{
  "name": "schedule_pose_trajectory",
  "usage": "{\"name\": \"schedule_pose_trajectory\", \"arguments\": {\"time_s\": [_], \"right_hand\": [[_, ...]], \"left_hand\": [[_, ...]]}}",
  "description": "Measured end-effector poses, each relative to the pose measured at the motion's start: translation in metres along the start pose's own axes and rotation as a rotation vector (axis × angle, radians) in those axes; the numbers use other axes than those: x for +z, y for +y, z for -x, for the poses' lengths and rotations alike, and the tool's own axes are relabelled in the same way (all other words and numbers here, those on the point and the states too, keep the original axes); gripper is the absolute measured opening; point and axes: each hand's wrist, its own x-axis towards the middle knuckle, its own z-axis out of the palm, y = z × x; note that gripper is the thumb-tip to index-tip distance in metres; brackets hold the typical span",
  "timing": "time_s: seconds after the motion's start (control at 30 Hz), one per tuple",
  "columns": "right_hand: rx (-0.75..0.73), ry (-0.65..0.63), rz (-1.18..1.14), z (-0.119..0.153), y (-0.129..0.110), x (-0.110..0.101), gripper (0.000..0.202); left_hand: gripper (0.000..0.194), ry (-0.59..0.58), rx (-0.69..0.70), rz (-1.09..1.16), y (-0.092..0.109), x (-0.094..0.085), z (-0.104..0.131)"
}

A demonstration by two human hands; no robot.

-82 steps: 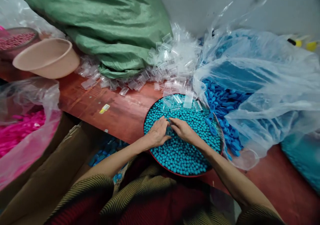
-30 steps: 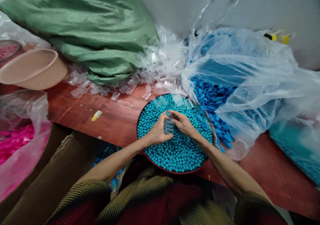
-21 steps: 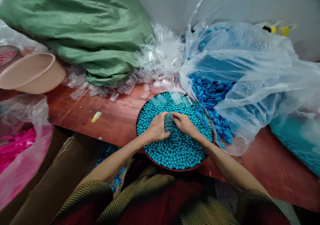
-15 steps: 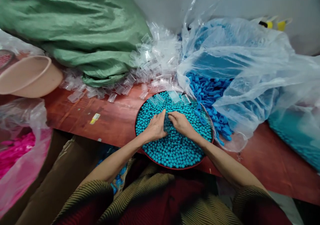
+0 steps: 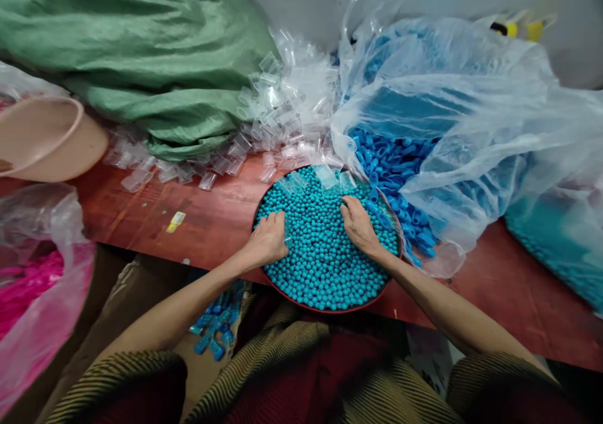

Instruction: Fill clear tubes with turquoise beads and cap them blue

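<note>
A round red tray [image 5: 277, 284] full of small turquoise beads [image 5: 325, 273] stands before me. Over its left side, my left hand [image 5: 267, 239] is closed, and a glassy edge of a clear plastic tube shows by its fingers; most of the tube is hidden. My right hand [image 5: 358, 224] hovers over the right part of the beads, fingers loosely bent and thumb slightly apart, with nothing visible in them. Just right of it, blue plastic caps [image 5: 378, 215] lie on the beads. Several clear tubes [image 5: 326, 176] rest along the tray's far edge.
Behind the tray spreads a heap of clear tubes [image 5: 296, 107] beside a green sack [image 5: 155, 59]. A translucent bag [image 5: 475, 122] spills blue caps [image 5: 400, 166] at right. A beige basin [image 5: 66, 147] and a bag of pink pieces [image 5: 35, 279] are at left.
My hands, earlier close together around a clear tube over the middle of the beads, have parted. The left moved left with the tube; the right moved right towards the blue caps.
</note>
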Motion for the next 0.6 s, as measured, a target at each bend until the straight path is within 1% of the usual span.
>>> {"name": "schedule_pose_trajectory", "arguments": {"time_s": [0.07, 0.13, 0.3, 0.43, 0.53, 0.6], "right_hand": [[0.036, 0.007, -0.033, -0.007, 0.002, 0.006, 0.041], [0.074, 0.019, -0.09, -0.014, 0.0, 0.01, 0.041], [0.227, 0.07, -0.299, -0.026, -0.011, 0.019, 0.049], [0.367, 0.062, -0.502, -0.035, -0.019, 0.031, 0.053], [0.476, 0.061, -0.67, -0.04, -0.027, 0.036, 0.05], [0.522, 0.046, -0.756, -0.042, -0.031, 0.035, 0.046]], "left_hand": [[0.056, -0.037, -0.005, 0.045, -0.001, 0.003, -0.007], [0.061, -0.031, -0.008, 0.102, 0.001, 0.007, -0.014], [0.065, 0.041, 0.025, 0.212, 0.012, 0.017, -0.028], [0.068, 0.113, 0.02, 0.336, 0.021, 0.027, -0.037], [0.07, 0.155, -0.006, 0.45, 0.028, 0.034, -0.043], [0.071, 0.172, -0.034, 0.536, 0.034, 0.038, -0.047]]}}
